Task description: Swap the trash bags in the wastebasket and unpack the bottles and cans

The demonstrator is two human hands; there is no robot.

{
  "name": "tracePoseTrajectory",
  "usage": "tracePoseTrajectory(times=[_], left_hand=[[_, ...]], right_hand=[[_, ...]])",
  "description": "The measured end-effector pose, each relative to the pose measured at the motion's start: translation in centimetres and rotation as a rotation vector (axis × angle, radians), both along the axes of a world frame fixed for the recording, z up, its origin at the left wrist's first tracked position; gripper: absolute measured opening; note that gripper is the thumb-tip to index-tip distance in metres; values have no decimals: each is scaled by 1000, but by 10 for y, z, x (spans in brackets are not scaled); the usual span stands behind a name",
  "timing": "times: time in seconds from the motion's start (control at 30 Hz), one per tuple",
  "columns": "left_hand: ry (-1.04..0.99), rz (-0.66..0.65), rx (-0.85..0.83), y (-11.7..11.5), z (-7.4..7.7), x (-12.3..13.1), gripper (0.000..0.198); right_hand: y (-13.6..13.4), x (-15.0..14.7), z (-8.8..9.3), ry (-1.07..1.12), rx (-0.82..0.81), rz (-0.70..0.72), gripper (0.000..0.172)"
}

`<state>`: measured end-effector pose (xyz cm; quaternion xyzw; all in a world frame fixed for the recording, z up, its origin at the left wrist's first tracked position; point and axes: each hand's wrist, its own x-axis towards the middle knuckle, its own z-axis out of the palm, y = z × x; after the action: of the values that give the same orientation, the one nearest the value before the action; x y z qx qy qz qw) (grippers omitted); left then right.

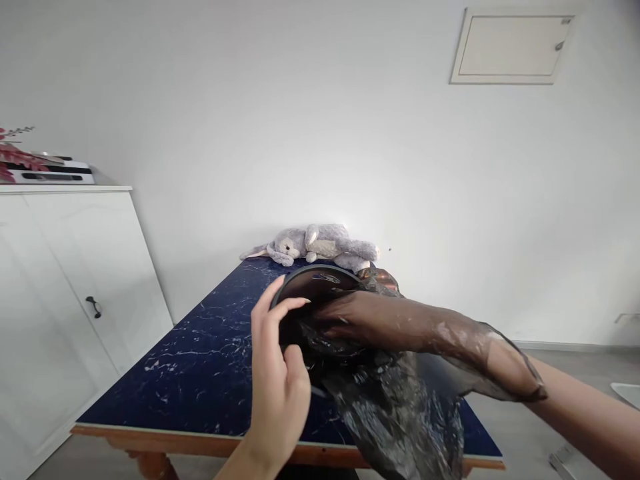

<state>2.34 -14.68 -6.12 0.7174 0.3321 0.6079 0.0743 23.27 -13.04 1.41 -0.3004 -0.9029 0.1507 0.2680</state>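
A dark round bin (pixel 293 283) is tipped with its opening toward me above the blue table. My left hand (pixel 280 363) grips the bin's left rim, fingers over the edge. A thin black plastic bag (pixel 405 407) covers my right hand (pixel 345 317) and forearm like a sleeve and hangs down over the table's front edge. My right hand reaches into the bin's opening inside the bag; its fingers are blurred by the dark film, and whether they hold any of it is unclear.
The blue marble-patterned table (pixel 200 360) has a wooden edge. A grey plush rabbit (pixel 320 243) lies at its far end by the wall, near a brownish shiny object (pixel 383 279). A white cabinet (pixel 75 267) stands at the left.
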Motion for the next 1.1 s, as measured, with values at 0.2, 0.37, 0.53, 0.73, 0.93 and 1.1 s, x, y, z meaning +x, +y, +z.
tracePoseTrajectory(times=[0.2, 0.37, 0.53, 0.73, 0.93, 1.1], left_hand=[[-173, 37, -291, 44, 9, -28, 53], [-208, 34, -410, 64, 11, -39, 49], [-169, 13, -463, 85, 8, -35, 39], [-91, 115, -171, 89, 19, -31, 31], [516, -180, 743, 53, 58, -18, 38], [766, -116, 619, 73, 68, -31, 30]], right_hand=[[-16, 54, 7, 142, -29, -90, 41], [-26, 69, 1, 114, -11, -282, 45], [-21, 44, 12, 305, -255, -131, 60], [28, 2, 31, 332, -226, 52, 70], [79, -25, 33, 252, -7, 67, 69], [100, -30, 26, 23, 176, -149, 59]])
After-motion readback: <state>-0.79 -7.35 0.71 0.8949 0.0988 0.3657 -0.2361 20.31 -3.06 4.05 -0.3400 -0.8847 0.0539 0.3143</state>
